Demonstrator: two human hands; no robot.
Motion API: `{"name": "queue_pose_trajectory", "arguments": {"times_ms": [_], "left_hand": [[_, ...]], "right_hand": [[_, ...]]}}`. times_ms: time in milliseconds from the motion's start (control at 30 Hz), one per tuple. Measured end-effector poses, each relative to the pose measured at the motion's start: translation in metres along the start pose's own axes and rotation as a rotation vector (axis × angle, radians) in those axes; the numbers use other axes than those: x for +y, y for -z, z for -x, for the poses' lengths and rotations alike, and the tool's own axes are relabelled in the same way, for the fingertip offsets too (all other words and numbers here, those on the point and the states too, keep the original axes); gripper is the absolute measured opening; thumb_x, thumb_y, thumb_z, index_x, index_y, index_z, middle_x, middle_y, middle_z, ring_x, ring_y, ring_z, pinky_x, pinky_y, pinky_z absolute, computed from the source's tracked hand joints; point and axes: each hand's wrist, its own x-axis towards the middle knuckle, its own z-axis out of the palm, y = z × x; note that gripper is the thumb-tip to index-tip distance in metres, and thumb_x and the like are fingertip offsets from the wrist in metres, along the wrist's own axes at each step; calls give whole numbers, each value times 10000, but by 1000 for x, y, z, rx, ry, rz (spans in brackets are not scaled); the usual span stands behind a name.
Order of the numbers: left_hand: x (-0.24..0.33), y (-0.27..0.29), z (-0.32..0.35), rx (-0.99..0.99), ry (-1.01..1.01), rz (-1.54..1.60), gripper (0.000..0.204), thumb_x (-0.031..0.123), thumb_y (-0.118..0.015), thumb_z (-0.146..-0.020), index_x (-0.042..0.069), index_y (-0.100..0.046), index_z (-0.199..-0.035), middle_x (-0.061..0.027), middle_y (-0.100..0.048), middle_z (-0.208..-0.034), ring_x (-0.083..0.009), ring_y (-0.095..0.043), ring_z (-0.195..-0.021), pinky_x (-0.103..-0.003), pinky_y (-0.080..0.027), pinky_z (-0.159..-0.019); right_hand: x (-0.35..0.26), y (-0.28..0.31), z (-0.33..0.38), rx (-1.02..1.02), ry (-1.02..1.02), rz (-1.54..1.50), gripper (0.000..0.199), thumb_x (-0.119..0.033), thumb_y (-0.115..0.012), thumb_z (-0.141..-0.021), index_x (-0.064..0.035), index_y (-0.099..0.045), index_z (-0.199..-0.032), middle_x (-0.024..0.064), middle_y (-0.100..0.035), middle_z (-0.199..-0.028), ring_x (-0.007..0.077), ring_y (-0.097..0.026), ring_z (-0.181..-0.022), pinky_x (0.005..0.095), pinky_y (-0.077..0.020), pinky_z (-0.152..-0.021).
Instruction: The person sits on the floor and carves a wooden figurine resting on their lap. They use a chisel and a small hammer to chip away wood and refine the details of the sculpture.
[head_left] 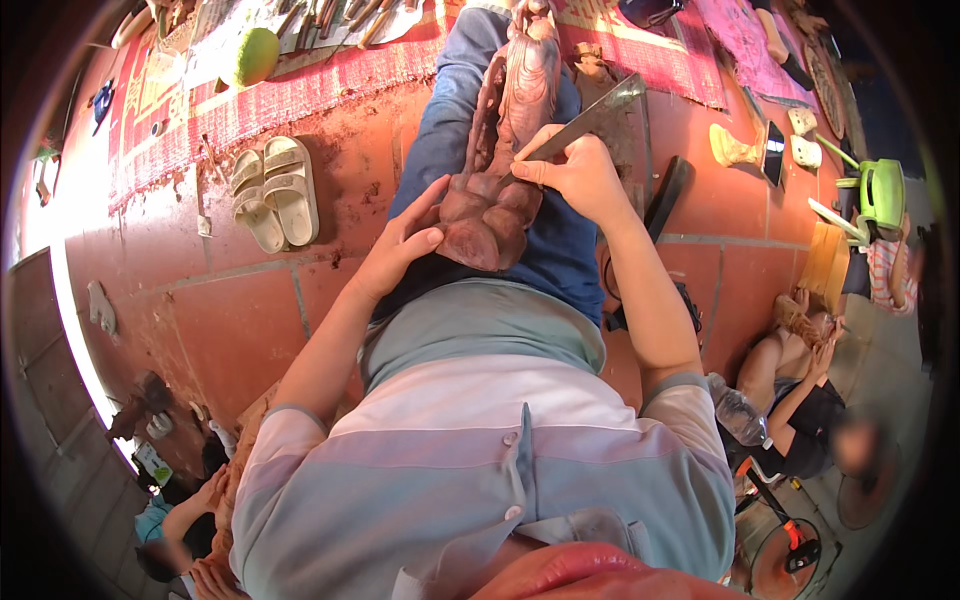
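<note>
Left hand (400, 245) steadying wooden carving (505, 150) on lap, right hand (575, 175) grip closed on flat metal tool (590, 122)

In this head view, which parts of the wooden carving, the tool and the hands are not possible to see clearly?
- Tip of the metal tool: hidden by the right hand where it meets the wooden carving.
- Far end of the carving: cut off by the top edge.
- Underside of the carving: hidden, as it rests on the blue-trousered leg.
- Left hand palm: turned against the carving.
- Tools on the mat: too small and bent by the lens.
</note>
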Motion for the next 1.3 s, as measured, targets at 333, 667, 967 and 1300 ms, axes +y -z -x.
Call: {"name": "queue_pose_trajectory", "arguments": {"times_ms": [333,667,967,1300], "left_hand": [[-6,-6,4,-8,-26,21,860,355,-660,-882,58,-202,-1546,-188,-432,-1440,-241,-434,-1324,-361,-325,-1100],[1,-4,3,-13,-30,16,841,327,-654,-893,53,-201,-1545,-185,-432,-1442,-241,-429,-1328,-360,-326,-1100],[2,-8,4,26,-21,-48,926,463,-633,-857,31,-186,-1544,-216,-435,-1439,-274,-450,-1322,-367,-302,-1112],[2,-7,4,4,-25,-4,837,345,-645,-892,58,-206,-1545,-201,-422,-1452,-259,-422,-1338,-373,-316,-1110]], "right_hand": [[-27,-18,18,-27,59,236,85,-50,-690,-861,5,-646,-908,36,-659,-834,118,-633,-777,249,-514,-699],[-7,-15,1,155,-1,64,114,-119,-717,-809,-18,-688,-853,60,-663,-731,123,-620,-673,277,-491,-623],[-24,-9,0,195,-31,160,65,-52,-722,-798,-6,-678,-811,0,-635,-720,57,-567,-687,228,-448,-626],[-14,1,-10,281,40,192,134,-120,-745,-806,-6,-694,-854,18,-666,-750,77,-603,-723,263,-477,-655]]}}
